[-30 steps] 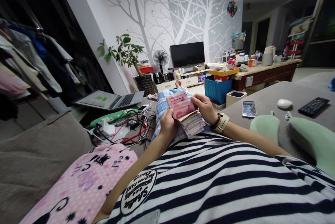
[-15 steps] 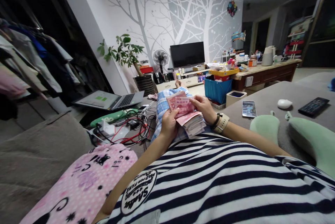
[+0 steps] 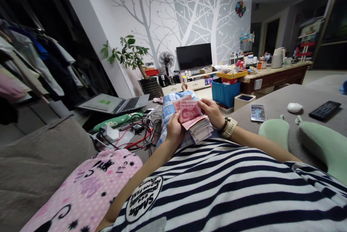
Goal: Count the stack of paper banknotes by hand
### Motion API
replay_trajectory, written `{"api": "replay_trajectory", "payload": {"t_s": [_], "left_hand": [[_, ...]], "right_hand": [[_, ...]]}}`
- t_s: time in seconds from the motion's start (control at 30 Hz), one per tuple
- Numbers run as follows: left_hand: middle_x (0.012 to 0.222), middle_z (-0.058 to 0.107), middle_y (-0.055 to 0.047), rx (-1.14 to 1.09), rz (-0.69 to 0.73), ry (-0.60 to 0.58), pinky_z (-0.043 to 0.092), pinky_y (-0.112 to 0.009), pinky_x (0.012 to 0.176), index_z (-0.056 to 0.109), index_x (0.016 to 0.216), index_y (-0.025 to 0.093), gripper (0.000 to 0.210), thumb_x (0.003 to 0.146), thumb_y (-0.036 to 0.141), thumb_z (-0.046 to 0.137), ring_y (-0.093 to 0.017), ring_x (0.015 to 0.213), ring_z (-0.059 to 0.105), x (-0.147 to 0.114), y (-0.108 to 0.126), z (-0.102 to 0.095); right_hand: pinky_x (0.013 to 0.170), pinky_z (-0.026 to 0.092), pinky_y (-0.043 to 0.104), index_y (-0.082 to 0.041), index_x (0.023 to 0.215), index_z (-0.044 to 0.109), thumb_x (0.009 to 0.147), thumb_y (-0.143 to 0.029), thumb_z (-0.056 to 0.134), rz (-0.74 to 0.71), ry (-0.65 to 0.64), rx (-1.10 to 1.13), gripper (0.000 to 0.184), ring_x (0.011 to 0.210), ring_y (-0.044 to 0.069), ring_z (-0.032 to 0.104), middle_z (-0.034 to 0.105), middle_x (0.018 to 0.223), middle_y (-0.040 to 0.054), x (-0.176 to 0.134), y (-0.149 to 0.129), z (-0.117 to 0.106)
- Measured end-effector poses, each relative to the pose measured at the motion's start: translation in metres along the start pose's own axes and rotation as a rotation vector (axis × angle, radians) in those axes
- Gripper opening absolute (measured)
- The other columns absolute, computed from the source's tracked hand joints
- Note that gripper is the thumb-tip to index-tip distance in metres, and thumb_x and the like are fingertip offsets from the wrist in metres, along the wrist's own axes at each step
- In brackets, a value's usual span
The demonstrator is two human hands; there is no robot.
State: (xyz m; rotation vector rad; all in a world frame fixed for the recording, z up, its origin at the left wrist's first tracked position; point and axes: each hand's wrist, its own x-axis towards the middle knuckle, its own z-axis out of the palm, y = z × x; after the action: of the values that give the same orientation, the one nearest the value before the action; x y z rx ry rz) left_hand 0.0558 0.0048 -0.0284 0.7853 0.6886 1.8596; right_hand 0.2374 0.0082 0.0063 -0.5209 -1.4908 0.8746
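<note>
Banknotes [image 3: 190,112]: thin pink paper, matt, smooth faces. Note stack [image 3: 200,130] below: paper, pale, edges uneven. Sofa [image 3: 282,96]: grey cloth, matt, fine nap. Near the sofa's far edge, phone [image 3: 258,113]: screen glossy, glass-like. Mouse [image 3: 294,107]: smooth white plastic. Remote [image 3: 324,110]: black plastic, bumpy with buttons. Blanket [image 3: 89,185]: fleecy cloth, matt. Shirt [image 3: 217,185]: knit-looking cloth, matt, wrinkled. Cable tangle [image 3: 148,130]: plastic-coated. TV screen [image 3: 194,55]: dark, smooth. Table [image 3: 287,77]: brown wood below its top edge, slightly glossy. Laptop casing [image 3: 135,103]: grey, metal or plastic unclear.
</note>
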Motion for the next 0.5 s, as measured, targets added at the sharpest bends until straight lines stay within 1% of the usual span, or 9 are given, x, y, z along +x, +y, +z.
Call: {"api": "replay_trajectory", "payload": {"t_s": [0.2,0.33,0.4,0.5], "left_hand": [[0.083,0.084,-0.002,0.081,0.023,-0.048,0.075,-0.040,0.098,0.079,0.082,0.024,0.041,0.083,0.050,0.110,-0.024,0.086,0.083,0.008,-0.004,-0.010],[0.088,0.086,-0.004,0.106,0.039,-0.071,0.074,-0.041,0.103,0.080,0.086,0.023,0.040,0.084,0.050,0.109,-0.029,0.101,0.088,0.013,-0.006,-0.016],[0.087,0.086,-0.003,0.111,0.042,-0.076,0.074,-0.041,0.101,0.080,0.085,0.024,0.036,0.083,0.048,0.107,-0.029,0.099,0.088,0.013,-0.005,-0.016],[0.084,0.085,-0.002,0.110,0.049,-0.073,0.075,-0.039,0.092,0.080,0.082,0.025,0.031,0.079,0.043,0.105,-0.026,0.086,0.084,0.011,-0.004,-0.015]], "right_hand": [[0.066,0.036,0.034,-0.029,0.070,0.057,0.084,-0.101,0.094,0.013,0.010,-0.003,0.082,0.072,0.018,0.039,0.047,0.067,-0.0025,0.000,0.000,0.000],[0.066,0.035,0.034,-0.029,0.071,0.056,0.084,-0.099,0.095,0.019,0.012,0.001,0.080,0.073,0.018,0.038,0.046,0.067,-0.0029,0.000,0.000,0.000],[0.066,0.035,0.035,-0.029,0.071,0.057,0.083,-0.099,0.096,0.011,0.011,0.004,0.080,0.072,0.018,0.038,0.046,0.067,-0.0028,-0.001,-0.001,0.001],[0.067,0.036,0.035,-0.029,0.071,0.059,0.084,-0.098,0.097,-0.008,0.009,0.018,0.080,0.070,0.017,0.038,0.047,0.067,-0.0029,-0.001,-0.003,0.001]]}}
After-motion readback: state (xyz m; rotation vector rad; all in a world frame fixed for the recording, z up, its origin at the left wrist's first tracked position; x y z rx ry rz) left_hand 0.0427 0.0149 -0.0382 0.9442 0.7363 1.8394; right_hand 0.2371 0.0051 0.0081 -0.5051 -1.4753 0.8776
